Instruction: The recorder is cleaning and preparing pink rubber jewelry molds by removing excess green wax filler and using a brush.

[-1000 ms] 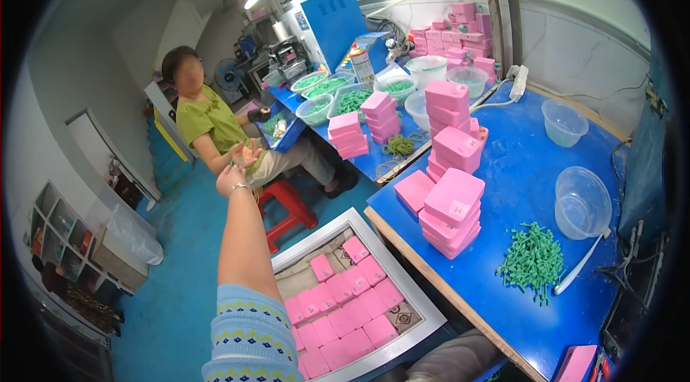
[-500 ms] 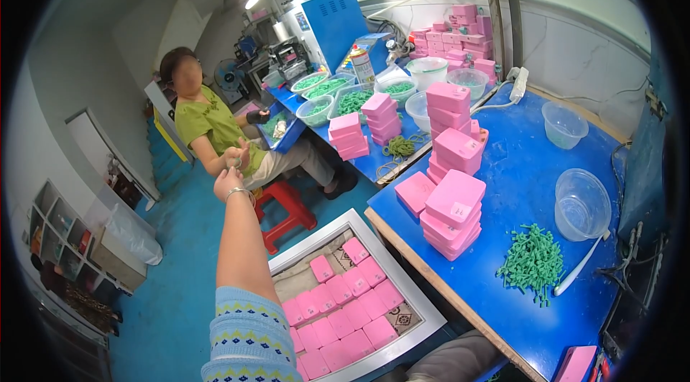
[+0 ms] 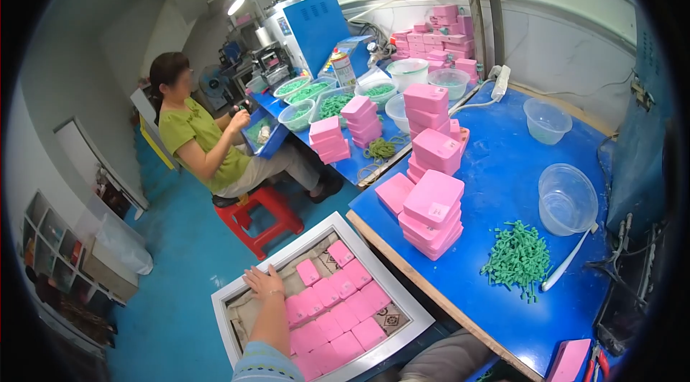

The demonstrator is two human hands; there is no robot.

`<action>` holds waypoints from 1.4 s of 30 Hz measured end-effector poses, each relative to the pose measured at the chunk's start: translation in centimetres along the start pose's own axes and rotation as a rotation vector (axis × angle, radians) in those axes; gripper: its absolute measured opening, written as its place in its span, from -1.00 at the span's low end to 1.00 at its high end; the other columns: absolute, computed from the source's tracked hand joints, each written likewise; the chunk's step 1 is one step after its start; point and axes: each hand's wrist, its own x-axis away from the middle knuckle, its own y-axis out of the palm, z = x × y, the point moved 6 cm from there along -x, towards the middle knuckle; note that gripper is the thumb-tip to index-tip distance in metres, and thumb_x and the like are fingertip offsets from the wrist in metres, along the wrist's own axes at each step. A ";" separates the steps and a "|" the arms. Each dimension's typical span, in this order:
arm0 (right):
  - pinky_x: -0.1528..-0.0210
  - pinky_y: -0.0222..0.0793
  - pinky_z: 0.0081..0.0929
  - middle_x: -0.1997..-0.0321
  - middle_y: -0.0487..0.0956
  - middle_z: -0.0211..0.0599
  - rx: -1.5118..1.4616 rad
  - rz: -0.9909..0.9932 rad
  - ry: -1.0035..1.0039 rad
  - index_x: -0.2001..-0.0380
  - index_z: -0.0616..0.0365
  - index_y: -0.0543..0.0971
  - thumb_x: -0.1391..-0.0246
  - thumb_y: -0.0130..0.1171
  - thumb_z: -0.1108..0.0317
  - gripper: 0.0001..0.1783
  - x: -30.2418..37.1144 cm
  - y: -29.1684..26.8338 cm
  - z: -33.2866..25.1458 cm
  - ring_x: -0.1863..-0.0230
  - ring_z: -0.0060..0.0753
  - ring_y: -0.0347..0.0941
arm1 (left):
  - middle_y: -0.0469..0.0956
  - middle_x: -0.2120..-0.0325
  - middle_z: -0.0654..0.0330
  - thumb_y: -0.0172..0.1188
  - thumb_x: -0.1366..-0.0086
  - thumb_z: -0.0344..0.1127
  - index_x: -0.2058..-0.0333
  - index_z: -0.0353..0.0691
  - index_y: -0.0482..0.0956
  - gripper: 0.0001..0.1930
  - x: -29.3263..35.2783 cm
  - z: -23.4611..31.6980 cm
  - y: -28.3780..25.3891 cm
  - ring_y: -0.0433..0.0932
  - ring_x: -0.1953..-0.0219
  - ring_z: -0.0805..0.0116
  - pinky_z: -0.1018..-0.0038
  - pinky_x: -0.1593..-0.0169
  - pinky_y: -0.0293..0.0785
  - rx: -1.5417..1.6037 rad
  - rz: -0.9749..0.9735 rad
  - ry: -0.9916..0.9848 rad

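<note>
My left hand [image 3: 264, 283] rests palm down, fingers spread, at the left side of a white-framed tray [image 3: 236, 339]. It lies on the beige cloth [image 3: 283, 272] and the frame edge, holding nothing. Right beside it, rows of pink blocks [image 3: 330, 292] fill much of the tray, and one pink block [image 3: 307, 272] sits apart from the rows. My right hand is out of view.
On the blue table [image 3: 496, 188] stand stacked pink blocks [image 3: 433, 202], a heap of small green pieces [image 3: 516, 256], clear plastic bowls [image 3: 568, 199] and a white-handled tool [image 3: 568, 261]. A co-worker [image 3: 205, 134] sits left on a red stool [image 3: 259, 220]; red-handled pliers [image 3: 598, 364] lie lower right.
My left hand has drawn back from the co-worker's hand and come down onto the tray's left side. The co-worker has turned away, both hands now over the blue bin.
</note>
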 end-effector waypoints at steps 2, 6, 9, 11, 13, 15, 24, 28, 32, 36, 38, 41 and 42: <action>0.56 0.30 -0.58 0.63 0.50 -0.27 0.006 0.027 -0.016 0.43 0.27 0.53 -0.01 0.11 0.40 -0.87 0.1 0.0 0.3 0.63 -0.58 0.38 | -0.15 -0.25 0.04 -0.05 -0.17 0.11 -0.21 -0.19 -0.03 -0.25 1.1 0.1 0.5 -0.27 -0.30 0.15 0.01 -0.21 -0.09 -0.050 -0.068 0.040; 0.55 0.30 -0.59 0.62 0.50 -0.28 0.051 0.073 -0.110 0.44 0.27 0.53 -0.01 0.10 0.40 -0.87 0.2 -0.1 0.6 0.62 -0.59 0.38 | -0.23 -0.27 0.07 -0.09 -0.17 0.16 -0.22 -0.17 -0.09 -0.22 0.1 -0.4 -0.4 -0.33 -0.31 0.14 -0.03 -0.22 -0.19 -0.127 -0.278 0.087; 0.56 0.29 -0.59 0.61 0.50 -0.26 0.015 0.079 -0.101 0.45 0.26 0.53 0.01 0.12 0.42 -0.88 0.2 -0.3 0.1 0.63 -0.57 0.37 | -0.19 -0.26 0.05 -0.12 -0.17 0.15 -0.21 -0.19 -0.06 -0.24 2.1 -1.0 -1.5 -0.29 -0.31 0.12 -0.01 -0.23 -0.21 -0.181 -0.353 0.112; 0.56 0.29 -0.59 0.59 0.50 -0.25 -0.027 0.094 -0.110 0.46 0.27 0.53 0.03 0.14 0.43 -0.90 0.6 -0.3 0.3 0.62 -0.55 0.37 | -0.16 -0.26 0.04 -0.13 -0.18 0.15 -0.21 -0.19 -0.03 -0.26 4.7 -1.6 -0.8 -0.26 -0.30 0.12 0.00 -0.23 -0.21 -0.209 -0.370 0.154; 0.56 0.28 -0.59 0.57 0.50 -0.23 -0.065 0.092 -0.124 0.47 0.27 0.53 0.04 0.15 0.44 -0.91 1.1 -0.4 0.2 0.61 -0.53 0.38 | -0.02 -0.22 0.02 -0.15 -0.19 0.12 -0.17 -0.21 0.08 -0.31 7.2 -2.6 -0.1 -0.14 -0.29 0.13 0.03 -0.23 -0.17 -0.266 -0.362 0.276; 0.55 0.28 -0.58 0.53 0.49 -0.21 -0.024 0.099 -0.217 0.49 0.28 0.52 0.07 0.17 0.47 -0.92 1.5 -0.8 -1.8 0.59 -0.48 0.38 | 0.08 -0.18 0.03 -0.14 -0.20 0.10 -0.13 -0.22 0.16 -0.36 8.0 -2.6 -0.7 -0.05 -0.26 0.15 0.04 -0.22 -0.14 -0.205 -0.281 0.341; 0.54 0.32 -0.55 0.40 0.41 -0.15 0.056 0.052 -0.439 0.36 0.27 0.48 0.12 0.12 0.53 -0.83 3.3 -1.6 -3.9 0.51 -0.34 0.40 | 0.47 0.19 0.10 -0.08 -0.18 -0.02 0.23 -0.21 0.49 -0.60 8.6 -2.0 -1.4 0.38 0.07 0.20 0.16 -0.03 0.14 -0.097 -0.116 0.467; 0.37 0.34 -0.45 0.36 0.38 -0.11 0.063 0.134 -0.453 0.34 0.27 0.45 0.10 0.04 0.58 -0.83 3.9 -1.9 -3.4 0.37 -0.18 0.38 | 0.52 0.31 0.09 -0.07 -0.16 -0.05 0.34 -0.22 0.54 -0.64 8.5 -1.8 -1.3 0.44 0.16 0.17 0.23 0.03 0.20 -0.091 -0.041 0.478; 0.21 0.31 -0.31 0.31 0.41 -0.03 0.075 0.170 -0.500 0.35 0.28 0.45 0.07 0.04 0.57 -0.86 4.4 -2.2 -3.1 0.27 -0.03 0.37 | 0.54 0.40 0.05 -0.07 -0.15 -0.08 0.43 -0.25 0.57 -0.64 8.7 -1.6 -1.3 0.46 0.23 0.12 0.24 0.06 0.23 -0.087 -0.043 0.472; 0.19 0.32 -0.31 0.33 0.46 -0.03 0.043 0.088 -0.379 0.33 0.26 0.49 0.03 0.06 0.50 -0.85 4.6 -2.0 -2.6 0.27 -0.01 0.40 | 0.54 0.46 -0.01 -0.05 -0.12 -0.14 0.49 -0.28 0.58 -0.66 8.6 -2.0 -1.2 0.48 0.31 0.05 0.22 0.10 0.27 -0.078 0.037 0.489; 0.25 0.34 -0.35 0.37 0.47 -0.07 0.039 0.067 -0.355 0.30 0.22 0.51 0.01 0.08 0.43 -0.83 4.5 -2.0 -2.2 0.33 -0.07 0.42 | 0.54 0.47 -0.04 -0.05 -0.11 -0.15 0.50 -0.29 0.58 -0.67 9.0 -1.7 -1.7 0.49 0.34 0.02 0.20 0.12 0.30 -0.076 0.053 0.493; 0.29 0.35 -0.37 0.37 0.47 -0.08 0.065 0.023 -0.233 0.29 0.22 0.50 0.02 0.09 0.45 -0.82 4.0 -2.3 -1.6 0.36 -0.12 0.43 | 0.53 0.51 -0.08 -0.04 -0.08 -0.16 0.54 -0.31 0.58 -0.67 9.2 -2.0 -2.1 0.50 0.41 -0.03 0.19 0.21 0.37 -0.033 0.067 0.444; 0.29 0.35 -0.37 0.37 0.47 -0.08 0.063 0.024 -0.233 0.29 0.22 0.50 0.02 0.09 0.45 -0.82 3.8 -2.3 -1.4 0.36 -0.12 0.43 | 0.52 0.52 -0.09 -0.04 -0.07 -0.16 0.55 -0.31 0.58 -0.67 9.1 -2.2 -2.2 0.50 0.43 -0.04 0.20 0.23 0.39 -0.019 0.080 0.445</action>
